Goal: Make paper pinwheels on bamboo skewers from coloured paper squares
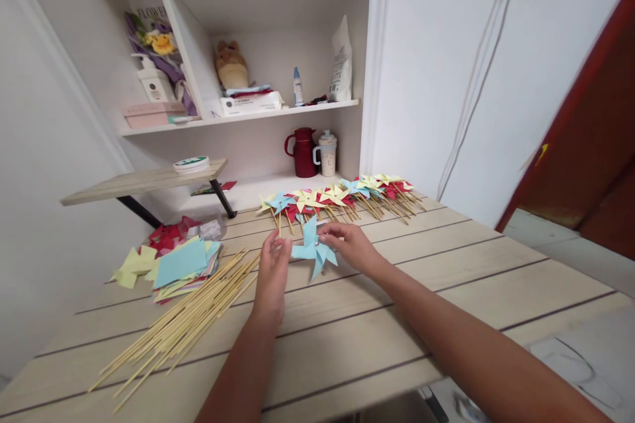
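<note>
While both hands, left hand and right hand, pinch a blue pinwheel at table centre, a finished row of pinwheels lies at 12 o'clock; sticks and paper squares remain at 9 o'clock.

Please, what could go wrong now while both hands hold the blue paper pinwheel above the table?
The blue pinwheel is thin paper pinched between the left hand and right hand, so a hard squeeze may crease its blades. The loose bamboo sticks lie beside the left forearm; a sideways move could perhaps scatter them toward the table edge.
</note>
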